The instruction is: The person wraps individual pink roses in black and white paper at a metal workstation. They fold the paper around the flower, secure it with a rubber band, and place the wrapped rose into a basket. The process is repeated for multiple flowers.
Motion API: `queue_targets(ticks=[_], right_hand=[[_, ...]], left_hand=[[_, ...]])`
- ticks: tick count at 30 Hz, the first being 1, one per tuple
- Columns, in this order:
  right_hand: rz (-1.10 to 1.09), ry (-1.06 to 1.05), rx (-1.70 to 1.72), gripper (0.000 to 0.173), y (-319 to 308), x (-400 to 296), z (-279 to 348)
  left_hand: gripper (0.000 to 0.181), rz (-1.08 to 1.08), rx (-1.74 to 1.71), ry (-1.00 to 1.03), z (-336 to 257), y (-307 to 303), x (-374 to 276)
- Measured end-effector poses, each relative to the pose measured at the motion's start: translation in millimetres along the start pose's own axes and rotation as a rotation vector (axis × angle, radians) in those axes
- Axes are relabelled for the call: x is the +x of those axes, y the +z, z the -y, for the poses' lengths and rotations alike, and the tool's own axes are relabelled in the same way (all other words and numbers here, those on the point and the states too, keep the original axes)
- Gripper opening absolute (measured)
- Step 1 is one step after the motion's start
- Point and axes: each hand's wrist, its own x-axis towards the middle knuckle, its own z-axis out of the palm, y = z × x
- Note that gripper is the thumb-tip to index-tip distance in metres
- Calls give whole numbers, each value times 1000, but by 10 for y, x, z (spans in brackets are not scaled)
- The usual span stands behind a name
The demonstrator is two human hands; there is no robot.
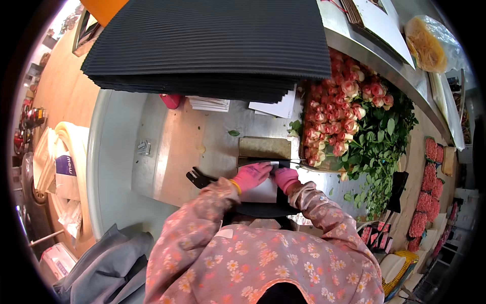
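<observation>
In the head view my left hand [252,177], in a pink glove, lies over a white sheet [262,193] with its fingers pointing right. My right hand [285,178], also gloved in pink, is curled at the sheet's right side, against a black sheet [262,209] that shows under and around the white one. The hands nearly meet at the fingertips, and what the fingers grip is hidden. Just beyond them stands a worn metal block [264,147]. A black hand tool [199,178], perhaps a stapler, lies left of my left forearm.
A stack of black corrugated sheets [212,45] overhangs the metal table [182,152]. Pink-and-cream roses [334,114] with leafy stems [383,148] lie at right. White cards [209,103] and a red object [171,101] sit under the stack. Grey cloth [110,262] hangs lower left.
</observation>
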Motion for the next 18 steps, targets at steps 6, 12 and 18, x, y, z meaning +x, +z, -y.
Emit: queue_targets(ticks=[6,12,18], right_hand=[[-761,-887,-74,34,-1303,-510,934],[-836,-694,-261,39,-1337,-125,644],[-219,-456,-91,25,-1236,-98,366]], left_hand=[[42,246,-103,-243,-330,-236,-48],[40,76,92,-95,-112,94,-36],[33,-8,65,19,-111,131,-44]])
